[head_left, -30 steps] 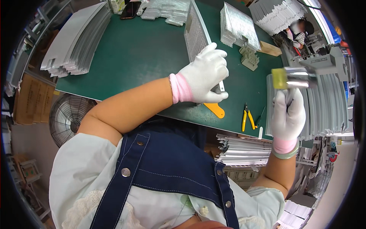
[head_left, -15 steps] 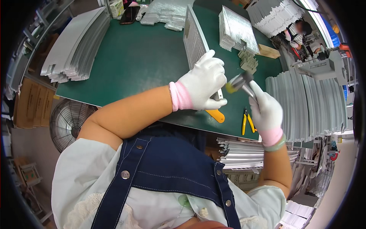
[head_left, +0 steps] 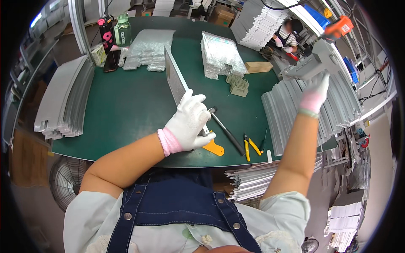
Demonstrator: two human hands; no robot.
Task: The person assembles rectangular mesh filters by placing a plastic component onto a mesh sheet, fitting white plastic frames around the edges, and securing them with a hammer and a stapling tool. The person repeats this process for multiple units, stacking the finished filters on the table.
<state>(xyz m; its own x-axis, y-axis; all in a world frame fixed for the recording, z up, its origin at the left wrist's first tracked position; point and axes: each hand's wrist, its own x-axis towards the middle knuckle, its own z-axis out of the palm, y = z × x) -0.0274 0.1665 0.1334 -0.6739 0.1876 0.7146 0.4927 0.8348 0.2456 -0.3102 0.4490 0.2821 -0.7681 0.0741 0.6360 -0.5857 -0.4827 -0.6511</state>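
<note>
My left hand point(head_left: 189, 122), in a white glove with a pink cuff, is closed round the near end of a thin grey panel point(head_left: 174, 80) that stands on its edge on the green table point(head_left: 130, 114). Just right of it lies a hammer point(head_left: 230, 137) with a black handle. A flat yellow-orange piece point(head_left: 216, 149) shows below the panel's near end. Farther right are yellow-handled cutting pliers point(head_left: 253, 147). My right hand point(head_left: 316, 93), gloved too, is stretched out at a grey bin point(head_left: 314, 63) above the stacked panels; motion blur hides its fingers.
Grey panels point(head_left: 63, 92) are stacked at the left and more point(head_left: 295, 109) stand at the right. Bubble-wrapped stacks point(head_left: 221, 55), a wooden block point(head_left: 258, 66), beige-green plastic blocks point(head_left: 238, 85), a phone point(head_left: 112, 61) and bottles point(head_left: 122, 31) lie farther back. A person point(head_left: 287, 38) works at far right.
My right hand has let go of the hammer, which now lies on the table, and has moved out right to the grey bin. My left hand still holds the panel. The view has shifted.
</note>
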